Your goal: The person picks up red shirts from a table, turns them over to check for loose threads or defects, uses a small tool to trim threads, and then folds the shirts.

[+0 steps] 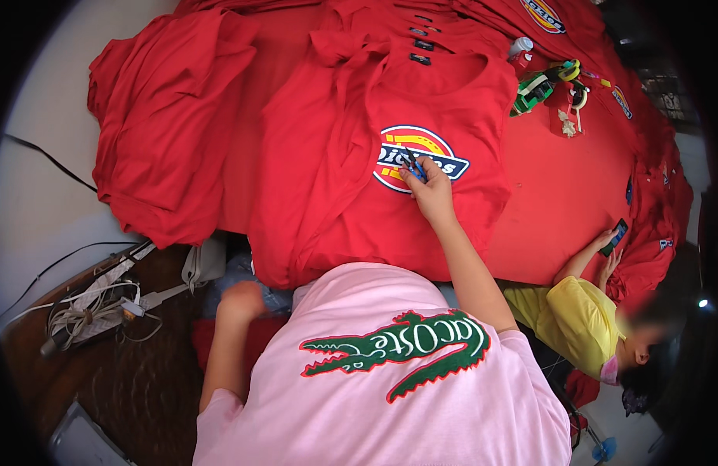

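In my right hand [434, 189] is a small pair of thread snips [415, 168] with blue on the handle, blades pointing up and away. That hand is over the round printed logo on the chest of a red T-shirt [460, 213] spread on the table in front of me. The shirt's neckline faces away, and its left part is folded over in creases. Below the table's near edge, beside my lap, is my left hand [244, 298]. Its fingers are turned away and hidden, close to the shirt's hanging hem.
Crumpled red shirts [161, 128] lie left; more shirts with neck labels lie behind. A green tape dispenser [533, 95] and a white-capped container [520, 48] stand back right. A person in yellow [580, 311] holds a phone [615, 236] at right. Tangled cables [102, 311] lie lower left.
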The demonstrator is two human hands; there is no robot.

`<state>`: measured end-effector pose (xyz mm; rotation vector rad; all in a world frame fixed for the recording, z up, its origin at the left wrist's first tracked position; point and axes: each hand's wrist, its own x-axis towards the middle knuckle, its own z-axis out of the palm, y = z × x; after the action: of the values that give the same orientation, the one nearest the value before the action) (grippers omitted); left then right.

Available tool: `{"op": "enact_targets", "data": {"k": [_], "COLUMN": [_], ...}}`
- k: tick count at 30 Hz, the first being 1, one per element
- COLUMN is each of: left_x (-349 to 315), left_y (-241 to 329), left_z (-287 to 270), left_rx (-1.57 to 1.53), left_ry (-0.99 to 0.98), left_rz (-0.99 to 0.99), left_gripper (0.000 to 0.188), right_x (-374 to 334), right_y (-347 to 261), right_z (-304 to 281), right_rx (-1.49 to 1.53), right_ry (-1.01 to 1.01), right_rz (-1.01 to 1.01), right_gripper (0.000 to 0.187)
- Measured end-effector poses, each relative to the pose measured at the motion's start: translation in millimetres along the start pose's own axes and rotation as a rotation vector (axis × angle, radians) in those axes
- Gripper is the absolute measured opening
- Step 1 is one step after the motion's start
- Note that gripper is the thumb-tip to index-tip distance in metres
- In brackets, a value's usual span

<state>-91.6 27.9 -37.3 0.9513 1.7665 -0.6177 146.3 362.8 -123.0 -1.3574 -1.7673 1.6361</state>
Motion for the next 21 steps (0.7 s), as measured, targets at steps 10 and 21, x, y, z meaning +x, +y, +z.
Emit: {"op": "enact_targets", "data": {"k": [10,21], "left_x": [71,105], "left_y": [103,112], "left_z": [-89,-118], "left_rx": [-0.880,-0.424], "left_ry": [0.836,1.019], "left_rz": [0.622,0.595], "left_gripper": [0.019,0.012], "right_x": [-14,-32], "right_y": [-42,-50], "right_z": [39,35], "right_rx": [-0.069,-0.304], "right_ry": [-0.294,-0.161], "right_rz": [-0.034,-0.182], "right_gripper": [0.028,0.031]}}
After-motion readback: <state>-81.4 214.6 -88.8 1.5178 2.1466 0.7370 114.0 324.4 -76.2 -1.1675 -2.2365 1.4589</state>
